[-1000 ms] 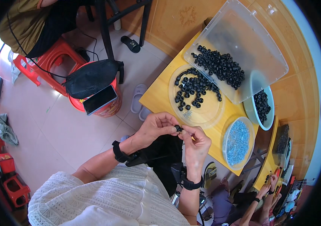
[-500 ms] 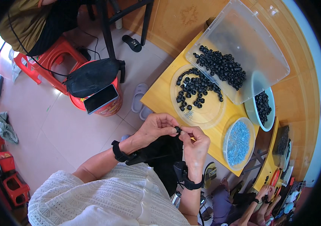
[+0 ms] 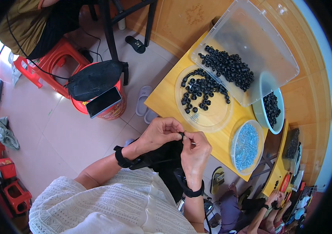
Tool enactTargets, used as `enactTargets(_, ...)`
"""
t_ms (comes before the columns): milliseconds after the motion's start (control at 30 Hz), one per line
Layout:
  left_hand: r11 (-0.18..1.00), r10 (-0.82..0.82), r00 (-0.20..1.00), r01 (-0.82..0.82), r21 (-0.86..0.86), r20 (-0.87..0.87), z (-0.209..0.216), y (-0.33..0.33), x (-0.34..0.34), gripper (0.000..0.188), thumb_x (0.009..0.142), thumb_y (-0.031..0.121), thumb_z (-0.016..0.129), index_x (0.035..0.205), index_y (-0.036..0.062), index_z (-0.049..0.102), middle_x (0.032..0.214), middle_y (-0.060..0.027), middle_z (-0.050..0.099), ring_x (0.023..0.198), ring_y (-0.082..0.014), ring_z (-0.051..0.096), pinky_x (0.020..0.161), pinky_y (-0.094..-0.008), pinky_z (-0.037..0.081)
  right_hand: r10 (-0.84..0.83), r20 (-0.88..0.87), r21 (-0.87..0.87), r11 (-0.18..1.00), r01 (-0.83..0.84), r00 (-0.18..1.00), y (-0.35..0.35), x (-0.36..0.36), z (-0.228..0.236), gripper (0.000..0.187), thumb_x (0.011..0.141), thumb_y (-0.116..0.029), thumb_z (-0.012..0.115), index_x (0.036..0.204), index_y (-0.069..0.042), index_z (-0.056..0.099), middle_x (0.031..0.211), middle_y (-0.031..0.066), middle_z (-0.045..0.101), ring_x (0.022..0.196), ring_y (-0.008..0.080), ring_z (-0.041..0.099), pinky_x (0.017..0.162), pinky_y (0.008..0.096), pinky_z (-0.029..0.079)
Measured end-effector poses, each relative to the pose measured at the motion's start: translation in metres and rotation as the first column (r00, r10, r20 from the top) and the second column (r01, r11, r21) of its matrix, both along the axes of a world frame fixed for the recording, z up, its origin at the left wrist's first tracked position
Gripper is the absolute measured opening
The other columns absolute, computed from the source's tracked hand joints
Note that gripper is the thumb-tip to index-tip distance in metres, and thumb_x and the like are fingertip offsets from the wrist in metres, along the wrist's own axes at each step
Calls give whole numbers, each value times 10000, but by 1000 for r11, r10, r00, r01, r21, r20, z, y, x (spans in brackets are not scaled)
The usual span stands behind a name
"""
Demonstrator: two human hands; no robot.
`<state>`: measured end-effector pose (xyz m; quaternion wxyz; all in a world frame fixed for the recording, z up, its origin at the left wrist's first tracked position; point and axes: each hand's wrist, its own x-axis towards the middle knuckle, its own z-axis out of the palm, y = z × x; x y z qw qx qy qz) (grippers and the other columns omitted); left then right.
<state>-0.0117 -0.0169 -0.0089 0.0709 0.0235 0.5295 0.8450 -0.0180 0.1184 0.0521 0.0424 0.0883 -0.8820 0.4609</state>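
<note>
My left hand point(image 3: 159, 134) and right hand point(image 3: 196, 151) pinch one small black piece point(image 3: 181, 134) between them, near the edge of the tabletop point(image 3: 163, 99). They cover it mostly, so a loose pinch, I judge, could drop it. Its direction and long axis I cannot tell.

Has a table point(image 3: 162, 96) in front, reaching right, with a tray point(image 3: 214, 117) of beads point(image 3: 199, 94) on it and a tub point(image 3: 260, 151) to the tray's right. Has a bin point(image 3: 269, 50) of beads point(image 3: 230, 67) overlapping the tray, and a bowl point(image 3: 259, 111) of beads point(image 3: 271, 109) partly beneath the bin. To the left, has a bucket point(image 3: 113, 112) topped by a bag point(image 3: 96, 80) and a phone point(image 3: 103, 102), with a stool point(image 3: 59, 60) behind.
</note>
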Motion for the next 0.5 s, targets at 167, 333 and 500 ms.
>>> enactTargets(167, 999, 25, 1000, -25, -26, -6, -4, 1, 0, 168, 806, -41, 619, 965, -4, 580, 910, -21, 606, 838, -62, 577, 772, -212, 482, 9, 25, -15, 1000, -9, 1000, -1, -3, -10, 56, 736, 68, 599, 788, 46, 603, 667, 153, 533, 541, 249, 537, 510, 324, 411)
enactTargets(333, 991, 77, 997, -78, -105, -16, -5, 4, 1, 160, 817, -43, 601, 971, -7, 574, 911, -19, 596, 842, -64, 573, 776, -211, 480, -18, 156, -75, 997, 30, 988, -1, -11, -14, 47, 744, 64, 591, 777, 37, 608, 682, 122, 596, 579, 180, 583, 543, 284, 452)
enactTargets(500, 991, 79, 997, -79, -106, -4, -5, 6, 1, 163, 817, -34, 606, 974, -6, 568, 913, -16, 591, 843, -65, 570, 778, -213, 479, -30, 272, -132, 989, 69, 962, 8, -15, -21, 66, 752, 64, 584, 801, 37, 619, 673, 91, 626, 589, 132, 596, 562, 252, 472)
